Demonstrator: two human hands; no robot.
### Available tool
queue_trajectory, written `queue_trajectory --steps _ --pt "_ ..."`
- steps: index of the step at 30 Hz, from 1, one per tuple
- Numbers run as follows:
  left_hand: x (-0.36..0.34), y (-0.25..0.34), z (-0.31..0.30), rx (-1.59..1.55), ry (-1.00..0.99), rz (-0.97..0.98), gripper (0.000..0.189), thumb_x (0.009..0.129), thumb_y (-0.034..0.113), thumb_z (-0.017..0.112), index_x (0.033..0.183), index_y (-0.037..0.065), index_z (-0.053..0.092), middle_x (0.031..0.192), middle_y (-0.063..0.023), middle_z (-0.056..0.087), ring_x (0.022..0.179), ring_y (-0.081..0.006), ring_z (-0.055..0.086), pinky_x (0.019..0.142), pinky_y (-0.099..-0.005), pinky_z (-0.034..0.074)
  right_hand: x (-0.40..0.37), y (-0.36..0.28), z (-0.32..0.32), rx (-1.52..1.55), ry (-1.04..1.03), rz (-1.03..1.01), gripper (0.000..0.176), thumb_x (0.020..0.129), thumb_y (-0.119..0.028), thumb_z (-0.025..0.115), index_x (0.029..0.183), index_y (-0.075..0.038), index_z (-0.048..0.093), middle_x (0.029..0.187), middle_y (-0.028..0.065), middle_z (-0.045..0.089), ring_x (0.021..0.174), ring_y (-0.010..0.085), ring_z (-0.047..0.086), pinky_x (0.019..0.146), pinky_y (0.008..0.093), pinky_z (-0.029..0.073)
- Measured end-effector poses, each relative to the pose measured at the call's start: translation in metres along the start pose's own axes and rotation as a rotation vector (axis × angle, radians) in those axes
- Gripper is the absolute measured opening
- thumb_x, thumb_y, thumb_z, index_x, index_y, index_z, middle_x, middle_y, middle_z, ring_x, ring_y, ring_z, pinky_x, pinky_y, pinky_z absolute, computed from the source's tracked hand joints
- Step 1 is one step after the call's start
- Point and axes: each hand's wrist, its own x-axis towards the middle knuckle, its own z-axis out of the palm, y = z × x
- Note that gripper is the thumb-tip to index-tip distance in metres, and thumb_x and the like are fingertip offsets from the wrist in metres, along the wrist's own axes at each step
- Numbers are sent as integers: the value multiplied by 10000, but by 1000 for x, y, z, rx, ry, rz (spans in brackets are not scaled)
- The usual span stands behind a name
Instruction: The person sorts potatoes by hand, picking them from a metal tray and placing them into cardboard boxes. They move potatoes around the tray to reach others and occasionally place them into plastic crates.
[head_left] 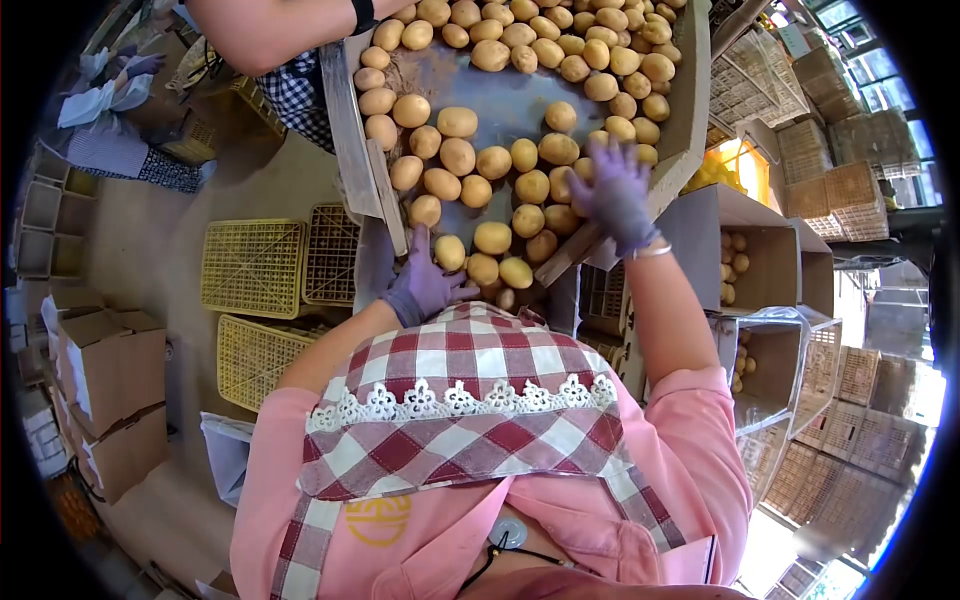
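Many yellow-brown potatoes (457, 156) lie loose on a metal sorting table (480, 95) with wooden side boards. My left hand (425, 280), in a purple glove, rests at the near left end of the table with its fingers spread, close beside a potato (450, 251). My right hand (615, 195), also gloved in purple, reaches over the potatoes at the right side. Its fingers are spread, and nothing shows in its grip. Below the hands, a few potatoes (483, 268) sit at the narrow near end, partly hidden by the apron.
Yellow plastic crates (253, 268) stand on the floor at the left, near cardboard boxes (115, 375). Open boxes holding potatoes (735, 262) are at the right. Another person's arm (262, 30) reaches over the table's far left side. Stacked crates (850, 420) line the right.
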Motion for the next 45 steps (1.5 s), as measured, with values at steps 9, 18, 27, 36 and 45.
queue_trajectory --steps 9,18,27,36,45 --pt "5 -1 3 -154 -7 -139 1032 748 830 352 1478 150 87 1485 -176 190 1340 -440 245 1039 -602 299 21 -136 39 366 -238 -112 739 806 -552 560 1401 -167 351 1423 282 299 1302 423 338 992 668 257" --pt "12 -4 -9 -201 35 -127 1014 736 854 258 1424 110 276 1409 -170 355 1272 -361 376 1043 -499 332 -82 -108 28 413 -279 -464 700 800 -427 591 1408 -181 349 1484 143 270 1367 348 254 1074 552 220" --pt "29 -11 -38 -4 17 -5 663 849 481 583 1369 164 322 1337 -123 380 1253 -354 370 1005 -595 341 -10 -44 35 711 -574 -35 534 847 -393 545 1326 -179 448 1372 127 464 1312 285 373 1066 542 254" --pt "-1 -4 -1 -73 -36 -84 859 808 696 468 1447 186 202 1427 -141 305 1289 -335 352 1025 -553 338 -39 -112 41 349 -325 -123 695 849 -463 527 1438 -178 294 1525 145 177 1392 373 185 956 778 137" --pt "6 -1 11 -197 -273 -97 926 813 772 326 1459 123 186 1471 -176 256 1333 -386 304 1074 -513 312 -67 -73 3 275 -418 -412 500 863 -318 528 1325 -147 440 1383 158 422 1252 354 436 986 483 395"
